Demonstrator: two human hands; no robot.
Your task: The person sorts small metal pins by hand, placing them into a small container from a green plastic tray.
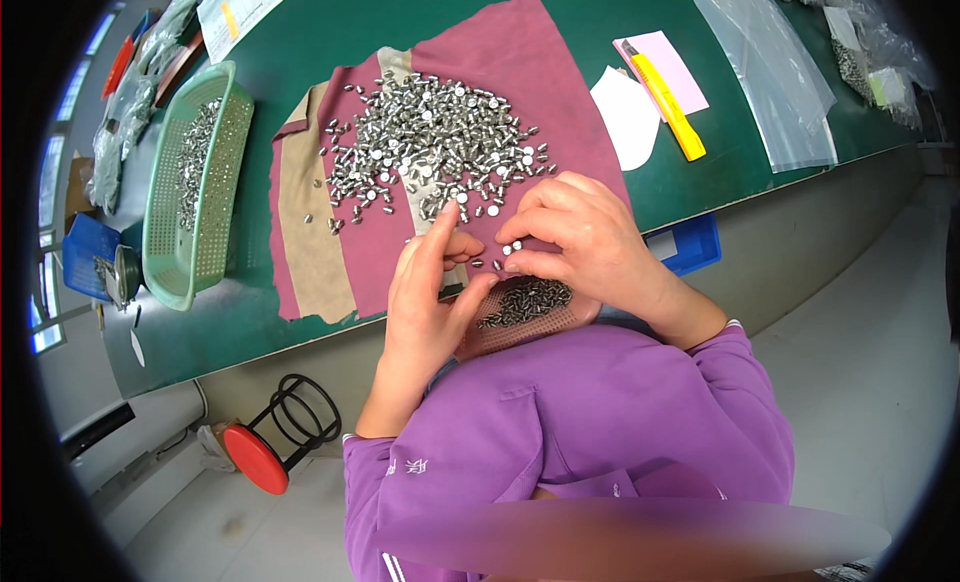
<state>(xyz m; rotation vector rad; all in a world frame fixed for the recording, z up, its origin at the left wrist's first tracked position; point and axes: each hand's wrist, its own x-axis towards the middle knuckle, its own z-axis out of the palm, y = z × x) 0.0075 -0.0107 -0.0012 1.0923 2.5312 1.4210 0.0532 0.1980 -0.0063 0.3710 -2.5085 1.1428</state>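
Silvery metal pieces (pixel 445 132), heaped on maroon cloth (pixel 575 112) beyond the grip, few strays nearer, left hand (pixel 422 282) with thumb and fingers apart, right hand (pixel 590 237) with two at thumb and forefinger, pinched or loose unclear, stubby, some white-faced.

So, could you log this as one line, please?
left hand over maroon cloth; right hand near loose metal pieces; metal pile on cloth; pink basket holding pieces

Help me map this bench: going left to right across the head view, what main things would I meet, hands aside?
Blue bin → green basket → metal pile → yellow knife → plastic sheet.
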